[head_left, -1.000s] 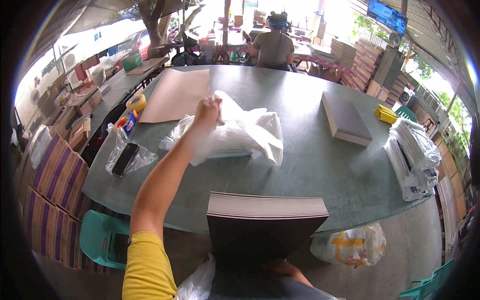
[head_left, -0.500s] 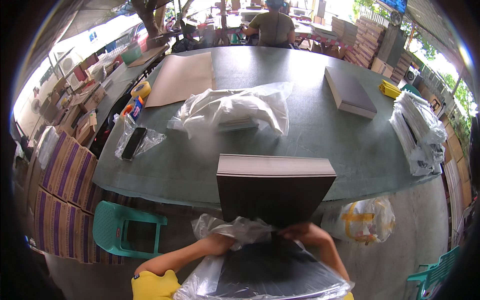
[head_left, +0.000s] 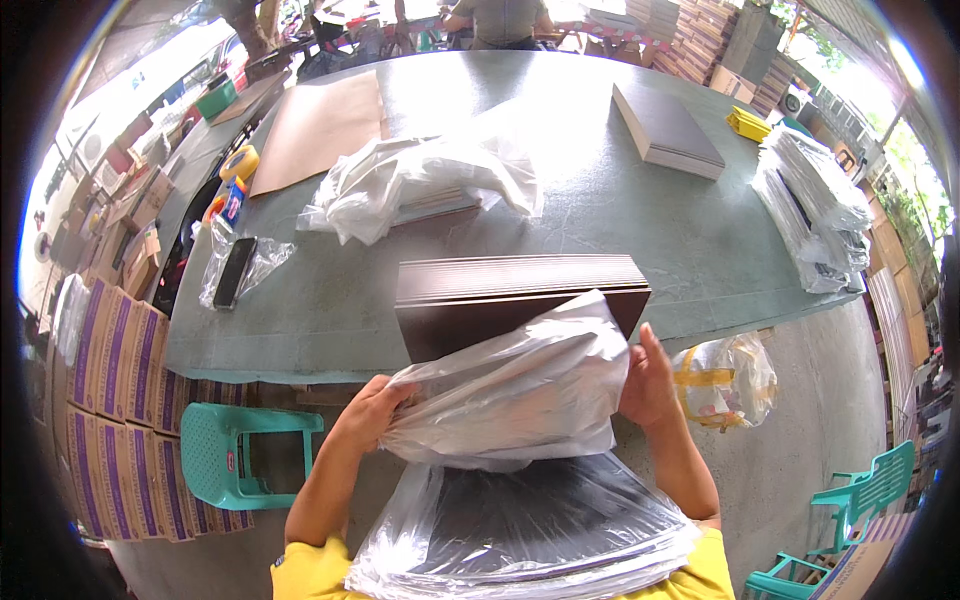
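A see-through plastic bag [head_left: 520,395] is spread between my hands, over the near face of a thick stack of dark-covered boards or books [head_left: 520,278] at the table's near edge. My left hand [head_left: 375,412] has its fingers closed on the bag's left side. At the opposite side my right hand [head_left: 652,385] grips the bag's edge, its thumb raised beside the stack's corner. Against my body, below the hands, rests a pile of dark flat pieces wrapped in plastic [head_left: 530,520]. The stack's lower part is hidden behind the bag.
The green table [head_left: 330,290] bears crumpled plastic bags [head_left: 420,185], brown paper [head_left: 320,130], a phone [head_left: 234,272], tape [head_left: 238,163], a dark-covered block [head_left: 668,130] and bagged bundles [head_left: 815,210]. A green stool [head_left: 215,455] and cartons [head_left: 110,400] stand left. Another person [head_left: 500,22] sits beyond.
My hands have moved up and apart, spreading the bunched bag wide across the front of the dark stack. The view has shifted, so the table appears higher.
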